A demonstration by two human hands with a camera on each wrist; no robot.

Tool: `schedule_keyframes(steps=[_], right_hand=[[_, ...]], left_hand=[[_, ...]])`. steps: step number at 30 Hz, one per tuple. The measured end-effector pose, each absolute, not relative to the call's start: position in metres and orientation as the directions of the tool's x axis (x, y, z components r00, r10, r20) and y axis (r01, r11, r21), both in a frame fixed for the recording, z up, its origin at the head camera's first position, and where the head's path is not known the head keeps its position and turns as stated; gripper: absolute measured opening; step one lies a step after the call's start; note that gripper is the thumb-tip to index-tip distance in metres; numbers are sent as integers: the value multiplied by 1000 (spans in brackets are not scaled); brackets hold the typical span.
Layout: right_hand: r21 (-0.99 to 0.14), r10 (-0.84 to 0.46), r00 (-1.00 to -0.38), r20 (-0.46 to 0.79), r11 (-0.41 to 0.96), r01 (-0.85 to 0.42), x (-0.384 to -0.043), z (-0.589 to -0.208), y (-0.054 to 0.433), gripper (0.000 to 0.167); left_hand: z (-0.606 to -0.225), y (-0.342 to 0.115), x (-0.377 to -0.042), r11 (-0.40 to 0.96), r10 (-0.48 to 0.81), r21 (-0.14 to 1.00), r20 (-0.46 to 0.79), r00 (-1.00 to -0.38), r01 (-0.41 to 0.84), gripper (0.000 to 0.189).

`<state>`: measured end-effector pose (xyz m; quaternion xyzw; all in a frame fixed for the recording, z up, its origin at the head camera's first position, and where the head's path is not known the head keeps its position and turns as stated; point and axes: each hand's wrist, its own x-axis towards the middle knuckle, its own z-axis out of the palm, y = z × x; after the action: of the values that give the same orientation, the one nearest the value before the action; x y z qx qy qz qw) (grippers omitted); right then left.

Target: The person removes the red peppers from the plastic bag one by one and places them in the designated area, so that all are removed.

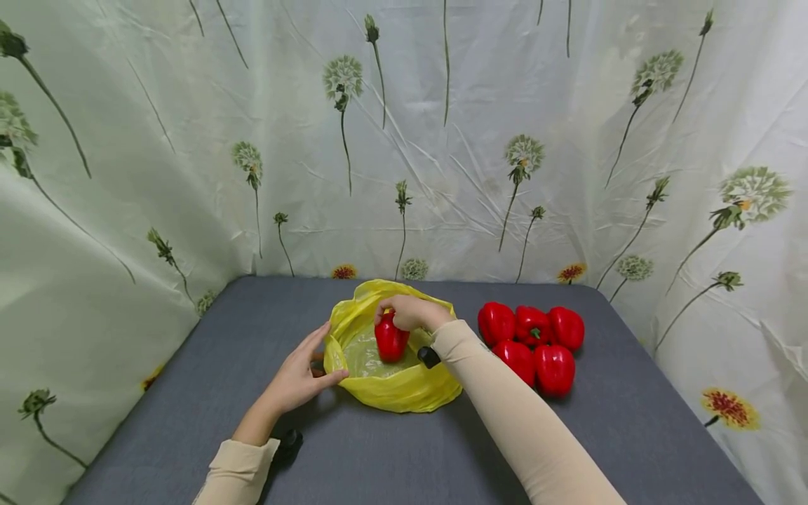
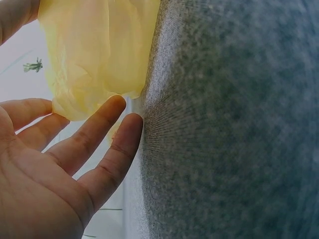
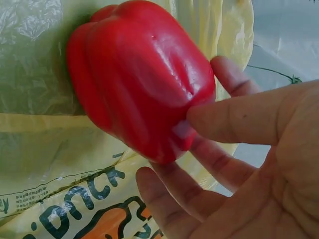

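Note:
A yellow plastic bag (image 1: 404, 394) stands with its mouth spread wide on the grey table. My right hand (image 1: 412, 311) reaches into the mouth and holds a red bell pepper (image 1: 391, 339) by its top end. In the right wrist view, the thumb and fingertips grip one end of the pepper (image 3: 142, 79), with the bag's printed side (image 3: 75, 201) behind it. At the bag's left side, my left hand (image 1: 299, 379) touches the rim, thumb and forefinger spread apart. The left wrist view shows its fingers (image 2: 107, 164) fairly straight along the outside of the bag (image 2: 99, 50).
Several more red bell peppers (image 1: 555, 370) sit close together on the table (image 1: 391, 463), right of the bag. Behind and at both sides hangs a pale curtain (image 1: 454, 168) printed with dandelions. Dark wrist devices (image 1: 288, 447) are worn on both wrists.

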<state>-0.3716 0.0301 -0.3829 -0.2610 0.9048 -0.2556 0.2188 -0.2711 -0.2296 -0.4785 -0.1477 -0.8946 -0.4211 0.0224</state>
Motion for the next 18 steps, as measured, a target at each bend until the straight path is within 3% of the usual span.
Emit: schedule_keyframes(steps=[8, 18], right_hand=[[-579, -556, -797, -235, 739, -345, -375, -389, 40, 61], [-547, -430, -846, -317, 811, -208, -372, -390, 48, 61]], left_hand=[[-478, -231, -270, 591, 248, 755, 167, -954, 286, 105], [-480, -231, -269, 603, 248, 741, 178, -952, 296, 105]])
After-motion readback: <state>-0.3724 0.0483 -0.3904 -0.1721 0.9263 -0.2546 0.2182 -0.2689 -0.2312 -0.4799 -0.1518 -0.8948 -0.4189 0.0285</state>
